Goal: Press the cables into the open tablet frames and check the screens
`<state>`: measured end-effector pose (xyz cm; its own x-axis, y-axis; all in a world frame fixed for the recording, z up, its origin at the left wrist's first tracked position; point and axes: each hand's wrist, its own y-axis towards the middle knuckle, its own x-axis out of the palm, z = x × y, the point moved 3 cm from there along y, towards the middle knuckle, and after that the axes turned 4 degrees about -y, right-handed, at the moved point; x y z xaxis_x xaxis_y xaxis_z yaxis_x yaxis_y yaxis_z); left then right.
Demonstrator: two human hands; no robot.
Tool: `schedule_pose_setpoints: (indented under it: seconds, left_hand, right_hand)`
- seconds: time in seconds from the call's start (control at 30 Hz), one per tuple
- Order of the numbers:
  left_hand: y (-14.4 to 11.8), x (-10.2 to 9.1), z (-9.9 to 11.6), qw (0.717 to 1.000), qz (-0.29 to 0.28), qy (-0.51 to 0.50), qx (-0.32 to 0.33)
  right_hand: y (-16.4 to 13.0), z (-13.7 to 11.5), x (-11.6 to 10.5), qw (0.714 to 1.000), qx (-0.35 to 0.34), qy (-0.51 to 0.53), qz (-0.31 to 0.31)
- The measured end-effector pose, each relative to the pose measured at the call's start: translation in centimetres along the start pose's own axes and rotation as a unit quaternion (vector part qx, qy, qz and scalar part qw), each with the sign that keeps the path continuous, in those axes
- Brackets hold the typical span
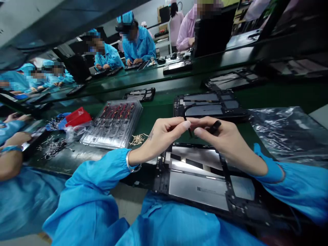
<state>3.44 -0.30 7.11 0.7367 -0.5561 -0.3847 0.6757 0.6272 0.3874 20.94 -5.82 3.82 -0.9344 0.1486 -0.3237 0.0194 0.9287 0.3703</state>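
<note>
My left hand (166, 135) is closed in a pinch on a thin black flexible strip (185, 114), which looks like a flex cable. The strip curves up above the fingertips, and one end hangs below them. Close beside it, my right hand (225, 138) is also closed, fingertips almost meeting the left ones. A short dark piece (215, 127) sticks out between its fingers; whether it belongs to the strip I cannot tell. Under both hands lies an opened tablet (198, 189) with silver battery panels showing, tilted at the bench's near edge.
Another opened tablet (205, 104) lies just beyond my hands, with more behind. To the left are a clear tray stack (112, 124), a red bin (78, 117), small loose parts (52, 147) and pale sticks (138, 139). A plastic bag (289, 133) lies right. A co-worker's arm (12, 153) is at left.
</note>
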Motion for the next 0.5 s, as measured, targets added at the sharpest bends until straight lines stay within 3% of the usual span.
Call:
schedule_pose_setpoints:
  seconds: [0.17,0.27,0.33,0.43,0.5]
  left_hand:
    - [-0.1,0.7,-0.7,0.997,-0.008,-0.066,-0.047]
    - [-0.8,0.3,-0.8,0.998,-0.033,-0.024,-0.04]
    - [-1.4,-0.1,-1.2,0.995,-0.08,0.03,-0.049]
    - [-2.5,-0.6,-2.1,0.974,-0.174,0.127,-0.072]
    - [-3.1,-1.0,-2.7,0.961,-0.2,0.178,-0.068]
  right_hand:
    - [-0.4,-0.2,0.2,0.999,-0.035,-0.032,0.016]
    - [-0.8,-0.8,-0.4,0.997,-0.036,-0.05,0.037]
    - [-1.2,-1.1,-1.1,0.996,-0.029,-0.078,0.036]
    - [-1.9,-0.5,-2.2,0.99,0.003,-0.141,-0.032]
    - [-2.6,0.4,-2.7,0.979,0.029,-0.176,-0.104]
